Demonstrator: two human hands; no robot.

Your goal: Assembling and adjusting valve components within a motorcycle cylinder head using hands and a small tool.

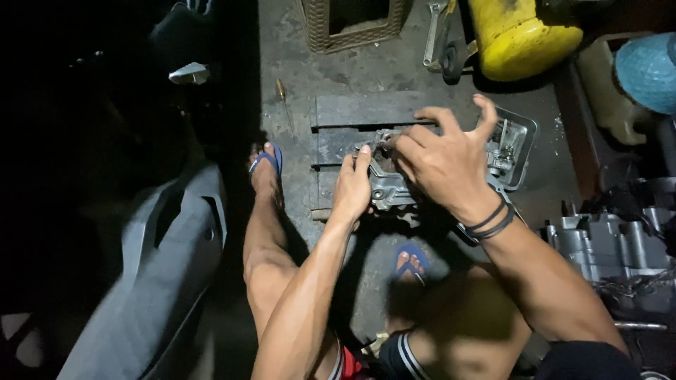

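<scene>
A grey cast metal engine part (391, 188) rests on a low dark wooden board (366, 112) on the concrete floor. My left hand (352, 188) grips the part's left side and holds it steady. My right hand (443, 158) hovers over its top, thumb and forefinger pinched at a small piece near the upper middle; what they pinch is too small to tell. Two dark bands circle my right wrist.
A metal tray (517, 144) with small parts sits right of the board. A yellow container (521, 35), a wrench (433, 32) and a wicker basket (352, 24) lie beyond. An engine block (612, 250) stands at right, a grey scooter panel (162, 274) at left.
</scene>
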